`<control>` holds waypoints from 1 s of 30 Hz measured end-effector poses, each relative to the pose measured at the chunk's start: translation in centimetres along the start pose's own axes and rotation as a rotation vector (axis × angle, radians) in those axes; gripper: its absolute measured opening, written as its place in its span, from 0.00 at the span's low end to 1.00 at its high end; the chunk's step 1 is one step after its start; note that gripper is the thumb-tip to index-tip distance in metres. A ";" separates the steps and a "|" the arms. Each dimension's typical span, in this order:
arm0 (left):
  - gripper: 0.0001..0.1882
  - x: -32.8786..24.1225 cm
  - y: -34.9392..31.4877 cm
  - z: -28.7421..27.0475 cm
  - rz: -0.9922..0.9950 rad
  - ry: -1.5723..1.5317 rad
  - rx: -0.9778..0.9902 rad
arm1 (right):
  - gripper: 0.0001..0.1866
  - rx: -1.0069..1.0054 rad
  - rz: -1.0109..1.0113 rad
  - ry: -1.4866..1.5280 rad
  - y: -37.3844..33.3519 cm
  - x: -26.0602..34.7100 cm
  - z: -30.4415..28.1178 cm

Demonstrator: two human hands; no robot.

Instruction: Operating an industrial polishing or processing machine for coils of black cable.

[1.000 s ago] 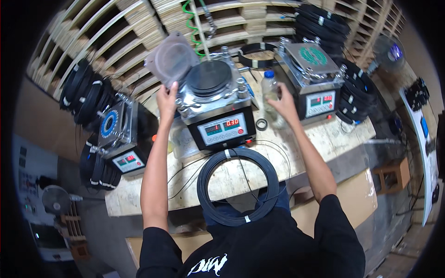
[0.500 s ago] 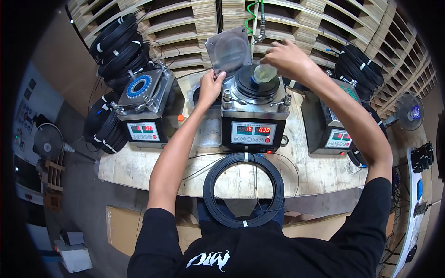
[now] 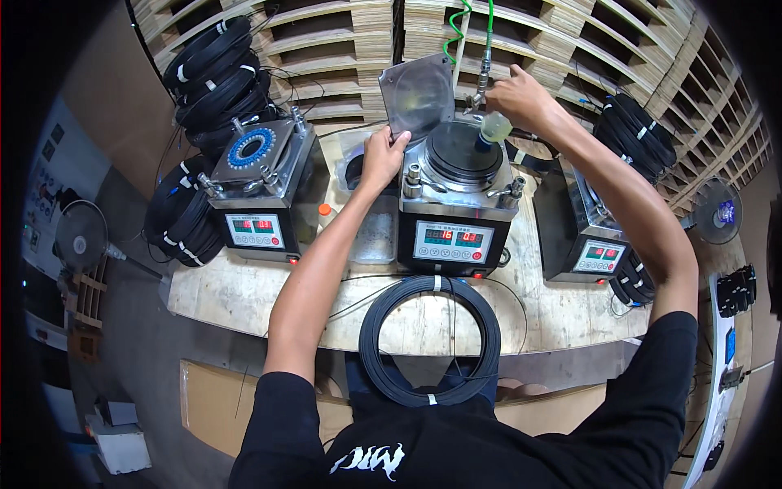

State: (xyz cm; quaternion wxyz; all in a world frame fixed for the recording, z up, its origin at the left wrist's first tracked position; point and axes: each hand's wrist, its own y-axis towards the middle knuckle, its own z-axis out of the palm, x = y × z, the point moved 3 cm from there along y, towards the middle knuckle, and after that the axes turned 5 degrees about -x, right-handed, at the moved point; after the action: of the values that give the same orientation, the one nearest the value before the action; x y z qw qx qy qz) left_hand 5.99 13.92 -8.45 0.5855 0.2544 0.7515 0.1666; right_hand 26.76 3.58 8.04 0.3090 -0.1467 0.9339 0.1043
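Note:
My left hand (image 3: 383, 155) is closed on the lower corner of a greyish square plate (image 3: 417, 96) with a round outline, which it tilts up beside the middle machine. My right hand (image 3: 521, 99) grips a small translucent bottle (image 3: 495, 127), tipped with its dark blue end down, over the right part of a black round disc (image 3: 464, 153). That disc sits on top of the middle machine (image 3: 453, 242), a metal-and-black box with a lit red display. How the right fingers close round the bottle is partly hidden.
A second machine (image 3: 257, 228), bearing a blue-ringed plate, stands left; a third (image 3: 599, 253) stands right. A coil of black cable (image 3: 371, 338) overhangs the bench front. An orange-capped bottle (image 3: 325, 213) and a clear tub (image 3: 375, 238) flank the left forearm. A green hose (image 3: 489, 37) hangs behind.
My right hand and the bottle have shifted right across the disc, toward its edge. My left hand still holds the plate tilted. The view has shifted slightly.

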 end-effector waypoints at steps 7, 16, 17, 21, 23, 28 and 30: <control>0.19 -0.3 0.1 -0.7 -0.009 0.113 0.011 | 0.12 -0.112 -0.202 0.043 0.8 4.0 -3.5; 0.17 -0.4 -0.3 0.1 0.002 0.031 0.001 | 0.10 -0.106 -0.030 0.045 4.7 0.7 1.1; 0.17 -0.8 -0.3 0.0 0.000 0.027 0.000 | 0.09 -0.079 0.001 0.040 4.0 0.0 1.6; 0.17 -1.1 -0.4 -0.5 -0.019 0.072 -0.001 | 0.11 0.124 -0.026 0.062 1.0 0.4 -0.7; 0.17 -1.5 -0.3 -1.0 -0.039 0.122 0.002 | 0.20 0.009 -0.021 0.140 0.4 1.5 -1.9; 0.18 -0.2 0.0 0.5 -0.013 0.029 0.015 | 0.23 -0.085 0.118 0.127 0.8 0.1 1.5; 0.18 -0.6 -0.5 0.2 0.008 0.012 -0.004 | 0.24 -0.008 0.145 0.223 -1.6 -0.4 1.5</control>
State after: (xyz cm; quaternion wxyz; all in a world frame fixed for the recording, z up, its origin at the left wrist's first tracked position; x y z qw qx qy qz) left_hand 6.19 13.09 -8.28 0.5810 0.2551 0.7535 0.1718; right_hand 28.45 2.60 6.93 0.1945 -0.0908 0.9701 0.1133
